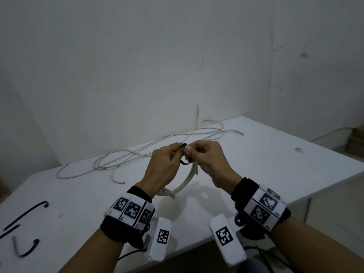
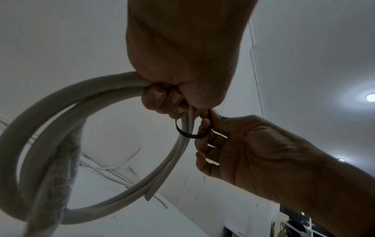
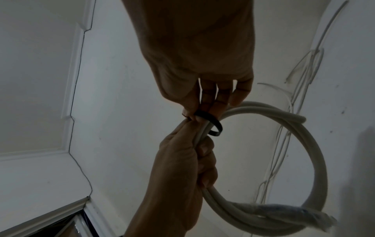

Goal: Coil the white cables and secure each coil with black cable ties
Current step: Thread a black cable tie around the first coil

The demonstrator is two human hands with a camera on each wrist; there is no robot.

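Note:
Above the middle of the white table (image 1: 256, 164), my left hand (image 1: 177, 152) grips a coil of white cable (image 1: 184, 186) of a few turns; the coil hangs below both hands. A black cable tie (image 1: 185, 162) is looped loosely round the coil's strands. My right hand (image 1: 190, 153) pinches the tie at the top of the loop, fingertip to fingertip with the left hand. In the left wrist view the coil (image 2: 50, 115) curves left from my fist and the tie (image 2: 185, 133) circles the strands. The right wrist view shows the same tie (image 3: 215, 123) and coil (image 3: 316, 160).
Several loose white cables (image 1: 137, 154) sprawl over the far half of the table, one end sticking up near the wall. Spare black cable ties (image 1: 27, 212) lie at the front left. The table's right edge (image 1: 319, 186) drops off beside my right wrist.

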